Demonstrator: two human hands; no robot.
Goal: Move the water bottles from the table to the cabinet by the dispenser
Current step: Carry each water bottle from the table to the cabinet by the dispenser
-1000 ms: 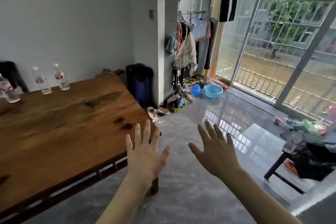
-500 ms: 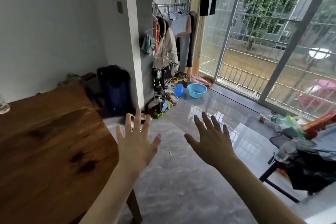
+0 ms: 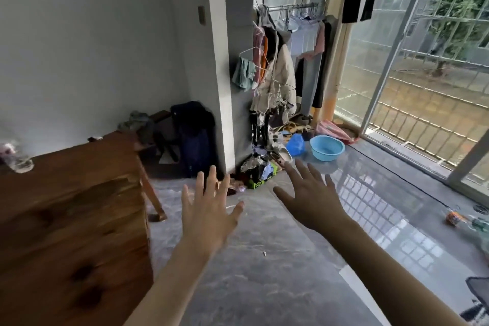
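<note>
A blurred clear water bottle point(image 3: 16, 159) stands on the wooden table point(image 3: 71, 219) at the far left edge of the head view. My left hand point(image 3: 209, 212) is held out over the floor just right of the table, fingers spread, holding nothing. My right hand point(image 3: 312, 196) is beside it, also spread and empty. Both hands are well away from the bottle. No cabinet or dispenser shows in this view.
A grey pillar point(image 3: 227, 61) stands ahead with a dark bag point(image 3: 193, 137) at its foot. Hanging clothes point(image 3: 277, 74), shoes and a blue basin point(image 3: 327, 147) crowd the corner. Sliding glass doors point(image 3: 412, 74) run along the right. Glossy grey floor point(image 3: 264, 286) lies below my arms.
The view has swung right and moved forward: the table slid to the left and most bottles left the frame. Both hands stayed spread and empty in front of me.
</note>
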